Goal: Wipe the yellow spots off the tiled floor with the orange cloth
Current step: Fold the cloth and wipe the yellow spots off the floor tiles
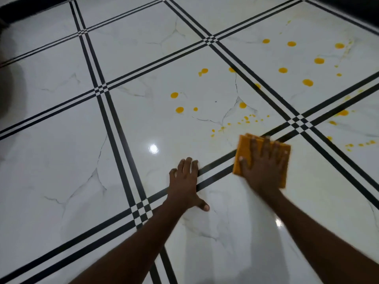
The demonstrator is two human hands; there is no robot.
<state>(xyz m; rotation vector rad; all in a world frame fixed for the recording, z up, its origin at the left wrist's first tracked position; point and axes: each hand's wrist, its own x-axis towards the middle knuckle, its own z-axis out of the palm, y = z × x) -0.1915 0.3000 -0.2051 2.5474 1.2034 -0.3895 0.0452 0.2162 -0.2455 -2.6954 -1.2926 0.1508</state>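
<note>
Right hand [264, 167] pressed palm down on the orange cloth [244, 152], fingers spread flat across it rather than curled around it. Cloth folded into a rough square, lying on the tiled floor [61, 160] and straddling a pair of black stripes [217, 171], slightly blurred along its right edge. Left hand [185, 182] laid bare on the floor just beside the cloth, to its left, palm down and holding nothing, fingers loosely apart, thumb stuck out toward the viewer, fingertips reaching the same pair of stripes. Both forearms stretched in from the bottom edge of the view.

Beyond the cloth, away from the viewer, a trail of small yellow spots [246, 119] scattered close to its far edge, none touching it. Farther out on that same tile, larger round drops: one [179, 109], another [174, 95], a double blob [203, 71], and one [242, 105] near a grey vein. On the tile beyond and to the right, more big drops [307, 82], well apart from the cloth. Further spots to the right of the cloth, past a stripe crossing [297, 121], including a smeared patch [342, 113] and a short row [361, 144].

Floor glossy white marble-look tile with grey veins, divided by double black stripes into large squares, showing a bright light reflection [153, 149] left of the hands. Dark band [30, 9] along the far top edge.
</note>
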